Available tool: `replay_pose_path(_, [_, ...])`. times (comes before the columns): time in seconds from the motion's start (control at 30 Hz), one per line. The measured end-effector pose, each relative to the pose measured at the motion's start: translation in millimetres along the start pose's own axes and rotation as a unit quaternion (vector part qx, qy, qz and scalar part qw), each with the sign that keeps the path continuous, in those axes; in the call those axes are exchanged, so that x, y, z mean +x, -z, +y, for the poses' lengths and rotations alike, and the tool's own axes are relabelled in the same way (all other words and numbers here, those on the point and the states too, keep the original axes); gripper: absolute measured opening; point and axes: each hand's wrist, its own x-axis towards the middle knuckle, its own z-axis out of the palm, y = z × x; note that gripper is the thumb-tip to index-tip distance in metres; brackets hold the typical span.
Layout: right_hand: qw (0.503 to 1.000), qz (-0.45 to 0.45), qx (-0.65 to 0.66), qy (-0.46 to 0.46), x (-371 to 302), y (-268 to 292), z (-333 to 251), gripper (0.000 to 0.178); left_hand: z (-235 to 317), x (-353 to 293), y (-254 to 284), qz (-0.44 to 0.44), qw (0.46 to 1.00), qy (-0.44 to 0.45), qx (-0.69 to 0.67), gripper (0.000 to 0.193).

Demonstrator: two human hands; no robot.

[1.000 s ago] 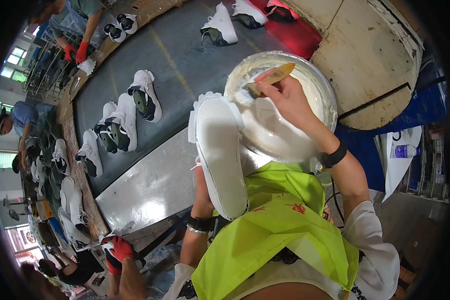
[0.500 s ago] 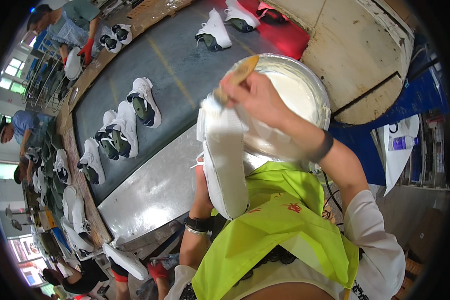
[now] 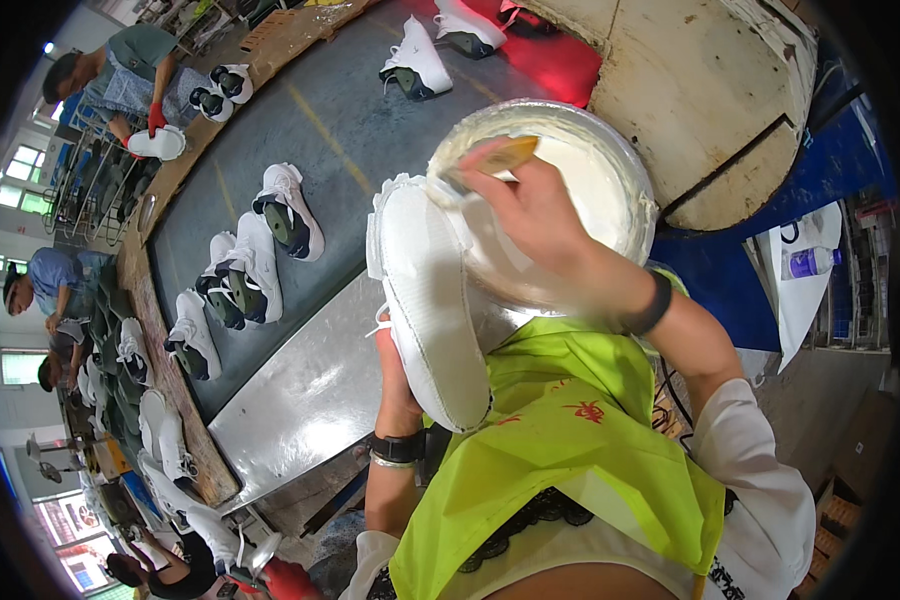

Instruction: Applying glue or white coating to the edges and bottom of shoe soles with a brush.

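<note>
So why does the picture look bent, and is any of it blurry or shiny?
Head view: the fisheye lens curves the conveyor belt toward a black rim; the right hand with its brush is motion-blurred; light glares off the steel plate; the white shoe is sharp.

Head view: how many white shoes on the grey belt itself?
6: one far end, two near the red-gloved worker, one mid-belt, a pair, one nearer. Rim ones excluded; unclear.

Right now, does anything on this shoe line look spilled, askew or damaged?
Nothing stands out. The left hand holds a white shoe sole-up while the right hand works a wooden-handled brush at its toe, over a round white glue tub. The other white shoes on the grey conveyor belt lie at mixed angles; no spill shows.
</note>
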Motion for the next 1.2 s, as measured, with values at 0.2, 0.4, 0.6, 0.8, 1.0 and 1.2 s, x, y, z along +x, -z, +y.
replay_pose_path(0.2, [0.984, -0.082, -0.104, 0.12, -61.1, -12.3, -4.9, 0.011, -2.7, 2.6, 0.8, 0.043, 0.998, -0.036, -0.023, 0.046])
replay_pose_path(0.4, [0.998, -0.032, 0.013, -0.057, -35.2, -18.9, -43.1, 0.015, 2.6, -8.3, -4.6, 0.025, 0.999, -0.03, 0.031, 0.048])
replay_pose_path(0.6, [0.993, -0.093, -0.062, -0.032, -13.2, -25.9, -62.8, 0.021, 1.8, -14.6, -9.8, 0.032, 0.993, -0.051, 0.106, 0.045])
replay_pose_path(0.8, [0.982, -0.148, -0.111, -0.045, -13.9, -23.0, -66.2, 0.024, -4.7, -20.5, 0.8, 0.037, 0.997, -0.044, 0.043, 0.041])
replay_pose_path(1.0, [0.987, -0.092, -0.124, 0.046, 9.6, -9.8, -43.2, 0.011, 7.1, -32.6, -16.1, 0.054, 0.993, -0.061, 0.09, 0.039])
replay_pose_path(1.2, [0.963, -0.198, -0.083, 0.163, -60.3, -11.3, -46.2, 0.008, 10.6, -26.8, 2.2, 0.02, 0.997, -0.056, 0.049, 0.048])
